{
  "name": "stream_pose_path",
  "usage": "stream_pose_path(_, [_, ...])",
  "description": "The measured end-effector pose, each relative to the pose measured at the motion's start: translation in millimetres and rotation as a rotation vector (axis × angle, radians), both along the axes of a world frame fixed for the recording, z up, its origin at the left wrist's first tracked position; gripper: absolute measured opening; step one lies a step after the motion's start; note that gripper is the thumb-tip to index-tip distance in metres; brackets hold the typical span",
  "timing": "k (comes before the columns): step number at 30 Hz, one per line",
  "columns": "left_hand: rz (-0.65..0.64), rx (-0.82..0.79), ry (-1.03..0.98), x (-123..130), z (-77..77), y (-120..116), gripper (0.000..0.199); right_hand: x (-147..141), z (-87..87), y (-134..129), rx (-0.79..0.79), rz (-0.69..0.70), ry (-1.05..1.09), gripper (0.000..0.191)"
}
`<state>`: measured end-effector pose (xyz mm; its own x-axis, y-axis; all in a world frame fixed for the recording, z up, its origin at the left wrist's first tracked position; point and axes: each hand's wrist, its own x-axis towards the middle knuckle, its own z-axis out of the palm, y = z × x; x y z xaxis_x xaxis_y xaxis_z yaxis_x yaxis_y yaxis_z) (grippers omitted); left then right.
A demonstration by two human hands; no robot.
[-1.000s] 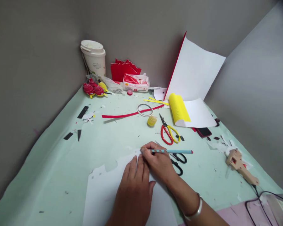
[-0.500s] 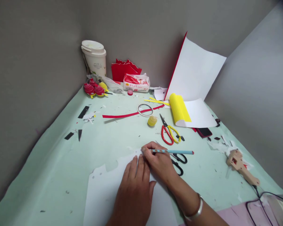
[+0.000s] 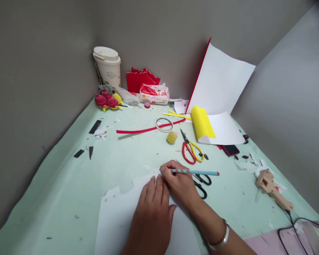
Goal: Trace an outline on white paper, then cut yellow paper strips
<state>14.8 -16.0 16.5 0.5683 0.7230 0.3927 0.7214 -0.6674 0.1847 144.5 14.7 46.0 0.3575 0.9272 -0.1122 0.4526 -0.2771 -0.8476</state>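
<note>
My left hand (image 3: 154, 209) lies flat on a white sheet of paper (image 3: 114, 219), its fingers pointing away from me. Just to its right, my right hand (image 3: 179, 182) grips a light blue pencil (image 3: 196, 172), whose writing end is at the sheet's far edge, mostly hidden by my fingers. That edge is unevenly cut, with a notch on the left. Black-handled scissors (image 3: 202, 189) lie partly under my right hand. Beyond them are scissors with red and yellow handles (image 3: 191, 150) and a small yellow coil (image 3: 172, 137).
A tape ring (image 3: 164, 129) lies over a red strip (image 3: 138, 131). Yellow corrugated card (image 3: 203, 124) rests by a tall folded white sheet (image 3: 220, 78). A glue gun (image 3: 273, 189) with its cable is at right. A lidded cup (image 3: 107, 67) and red coiled pieces (image 3: 101, 101) stand at back left.
The whole view has shifted very slightly. Both hands and the pencil keep nearly the same place on the paper.
</note>
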Motion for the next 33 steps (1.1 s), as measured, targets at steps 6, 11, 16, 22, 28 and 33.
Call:
stream_pose_path(6, [0.013,-0.007,-0.012,0.2,0.1,0.4,0.042,1.1,0.2,-0.1,-0.006,-0.002,0.051,0.018])
stream_pose_path(11, [0.004,0.008,-0.023,0.6,1.2,-0.2,0.041,1.1,-2.2,-0.6,0.005,0.010,0.027,0.017])
stream_pose_path(16, [0.019,0.004,-0.018,1.5,2.1,-0.4,0.041,1.2,-1.7,-1.2,0.017,0.035,-0.003,0.018])
stream_pose_path(22, [0.017,0.011,-0.006,1.4,2.6,-0.5,0.042,0.4,0.5,-0.7,0.013,0.033,-0.008,0.018])
stream_pose_path(28, [0.006,0.010,0.006,1.1,1.5,0.0,0.041,0.5,0.8,-0.9,0.009,0.039,-0.016,0.017])
stream_pose_path(33, [0.005,0.012,0.015,1.0,2.0,0.1,0.041,0.1,2.6,-1.1,0.003,0.043,-0.023,0.017])
